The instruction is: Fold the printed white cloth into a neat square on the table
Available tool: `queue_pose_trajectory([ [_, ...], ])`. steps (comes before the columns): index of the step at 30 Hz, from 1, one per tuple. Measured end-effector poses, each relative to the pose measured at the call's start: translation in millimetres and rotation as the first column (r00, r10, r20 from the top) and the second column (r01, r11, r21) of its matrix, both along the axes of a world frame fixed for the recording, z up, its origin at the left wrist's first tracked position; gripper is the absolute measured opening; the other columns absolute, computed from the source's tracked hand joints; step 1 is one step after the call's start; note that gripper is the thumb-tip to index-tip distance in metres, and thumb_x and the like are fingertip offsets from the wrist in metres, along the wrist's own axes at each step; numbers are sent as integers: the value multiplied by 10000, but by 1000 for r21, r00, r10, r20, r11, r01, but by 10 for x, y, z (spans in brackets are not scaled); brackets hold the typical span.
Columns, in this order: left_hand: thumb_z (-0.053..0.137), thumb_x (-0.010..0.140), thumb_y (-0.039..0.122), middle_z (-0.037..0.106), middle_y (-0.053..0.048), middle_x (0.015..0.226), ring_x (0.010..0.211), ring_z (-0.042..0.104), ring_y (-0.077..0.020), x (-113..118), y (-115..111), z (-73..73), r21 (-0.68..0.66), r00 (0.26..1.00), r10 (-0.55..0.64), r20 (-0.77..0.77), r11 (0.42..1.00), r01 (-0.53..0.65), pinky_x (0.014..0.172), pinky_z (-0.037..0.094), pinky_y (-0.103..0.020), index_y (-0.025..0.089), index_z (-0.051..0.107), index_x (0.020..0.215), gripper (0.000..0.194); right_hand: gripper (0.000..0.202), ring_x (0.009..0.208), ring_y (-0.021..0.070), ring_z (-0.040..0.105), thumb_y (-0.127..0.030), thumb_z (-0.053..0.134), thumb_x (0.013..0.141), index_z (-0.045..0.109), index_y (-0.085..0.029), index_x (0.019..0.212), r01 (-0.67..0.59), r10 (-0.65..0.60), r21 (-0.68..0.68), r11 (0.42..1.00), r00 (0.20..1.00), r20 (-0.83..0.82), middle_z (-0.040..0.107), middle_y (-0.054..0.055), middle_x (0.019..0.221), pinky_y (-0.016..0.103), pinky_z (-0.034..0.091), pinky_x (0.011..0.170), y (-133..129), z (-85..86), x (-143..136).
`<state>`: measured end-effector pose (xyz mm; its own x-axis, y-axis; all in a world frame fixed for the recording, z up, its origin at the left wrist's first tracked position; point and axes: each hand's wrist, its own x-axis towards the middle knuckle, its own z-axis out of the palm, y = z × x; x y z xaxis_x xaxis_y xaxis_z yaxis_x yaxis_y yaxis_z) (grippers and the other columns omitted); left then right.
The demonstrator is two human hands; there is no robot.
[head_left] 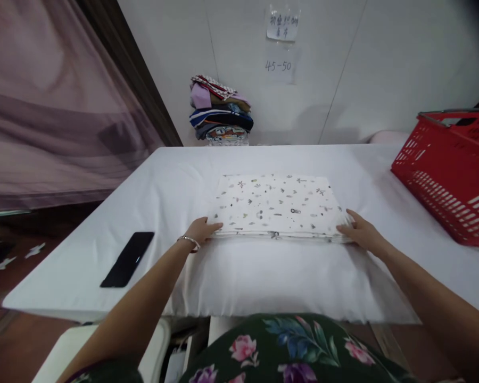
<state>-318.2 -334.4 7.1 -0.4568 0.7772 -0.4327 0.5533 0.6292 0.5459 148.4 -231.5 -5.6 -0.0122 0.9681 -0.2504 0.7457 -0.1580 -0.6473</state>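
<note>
A white cloth (277,205) with small printed motifs lies folded into a flat rectangle on the white-covered table (287,276). Its layered edge faces me. My left hand (201,230), with a bracelet at the wrist, pinches the near left corner between thumb and fingers. At the near right corner, my right hand (359,230) grips the cloth the same way, thumb on top. The fingers under the fabric are partly hidden.
A black phone (128,259) lies on the table at the left. A red plastic basket (451,175) stands at the right. Behind the far edge rises a stack of folded clothes (222,111). A pink curtain (56,101) hangs on the left, and paper signs (282,26) are on the wall.
</note>
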Motion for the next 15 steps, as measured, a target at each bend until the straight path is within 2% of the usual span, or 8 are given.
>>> queue_pose_trajectory([
  [2,638,648,549,624,-46,687,489,568,-169,45,-120,-49,43,995,-2,-103,999,7,453,426,-270,146,598,925,491,787,808,259,620,-515,563,758,285,-195,1421,-85,60,105,991,973,221,640,115,975,353,490,657,-63,-88,3],
  [4,591,676,591,647,-55,758,536,594,-172,58,-200,-86,114,985,25,-172,993,-5,520,447,-277,151,569,1023,561,721,941,305,594,-509,490,803,293,-181,1414,-176,69,248,953,920,386,613,150,1085,401,478,726,-109,-129,-36],
  [6,541,714,606,659,-59,843,624,621,-176,62,-268,-126,198,979,86,-186,979,-49,597,462,-279,167,534,1104,588,617,1077,321,529,-460,440,843,354,-162,1376,-283,64,440,852,891,449,546,172,1215,434,454,819,-160,-140,-94],
  [8,529,729,600,654,-68,959,721,632,-182,76,-333,-173,268,977,142,-161,959,-95,657,470,-285,179,506,1161,604,492,1126,293,498,-399,423,868,454,-160,1296,-418,156,573,705,879,450,532,156,1240,426,425,897,-224,-150,-159],
  [10,564,719,564,621,-80,1091,804,628,-189,104,-388,-220,332,973,181,-146,935,-124,711,476,-294,183,494,1189,609,402,1117,262,508,-377,443,873,526,-184,1216,-552,326,612,566,832,449,572,122,1192,410,411,933,-291,-176,-226],
  [12,603,709,501,582,-88,1172,868,617,-199,145,-425,-256,380,964,206,-165,916,-130,767,476,-307,183,505,1188,583,381,1136,260,499,-388,482,862,545,-208,1192,-652,460,596,468,756,465,587,103,1182,426,399,953,-345,-220,-284],
  [14,614,715,424,564,-93,1197,899,609,-206,191,-448,-275,402,958,212,-192,908,-120,813,472,-322,178,517,1180,535,412,1181,272,464,-400,501,855,528,-213,1220,-704,513,575,418,705,490,568,103,1224,456,374,975,-372,-270,-322],
  [15,608,723,391,559,-95,1202,904,608,-206,212,-456,-280,407,957,208,-201,907,-112,831,470,-329,176,521,1179,511,423,1191,274,455,-399,499,857,519,-210,1235,-717,521,563,411,692,499,558,106,1240,463,368,978,-375,-292,-333],
])
